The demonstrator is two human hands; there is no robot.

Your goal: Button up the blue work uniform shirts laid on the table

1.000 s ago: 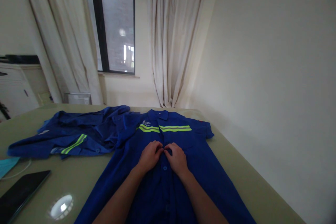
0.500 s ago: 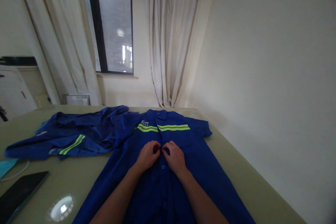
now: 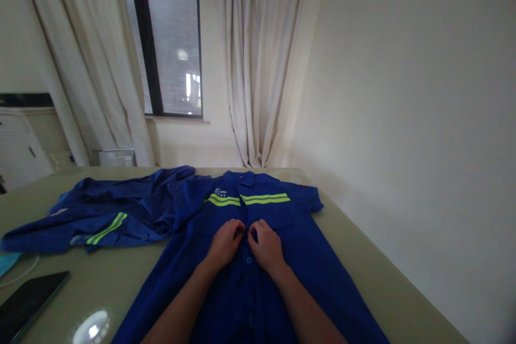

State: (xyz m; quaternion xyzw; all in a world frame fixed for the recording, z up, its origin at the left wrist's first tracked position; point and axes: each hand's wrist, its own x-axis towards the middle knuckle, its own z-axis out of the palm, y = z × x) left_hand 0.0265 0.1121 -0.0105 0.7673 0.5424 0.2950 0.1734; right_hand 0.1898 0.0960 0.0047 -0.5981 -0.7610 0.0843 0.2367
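Observation:
A blue short-sleeved work shirt (image 3: 318,274) lies face up, its collar at the far end and a yellow-green reflective band (image 3: 266,199) across the chest. At the front placket, just below the band, my left hand (image 3: 227,241) has its fingers closed on the shirt's edge. Opposite it, my right hand (image 3: 264,244) pinches the other side of the placket. The fingertips hide whatever small part of the cloth lies between them. A button (image 3: 249,260) shows a little below the hands.
Another blue garment (image 3: 121,199) with a reflective stripe lies crumpled to the left on the greenish table (image 3: 129,274). A dark tablet or phone (image 3: 30,301) and a light-blue mask (image 3: 8,263) are at the left edge. A wall (image 3: 403,145) borders the table's right side.
The fingertips of my two hands have drawn slightly apart at the placket. The view has shifted a little; the shirt stays in place.

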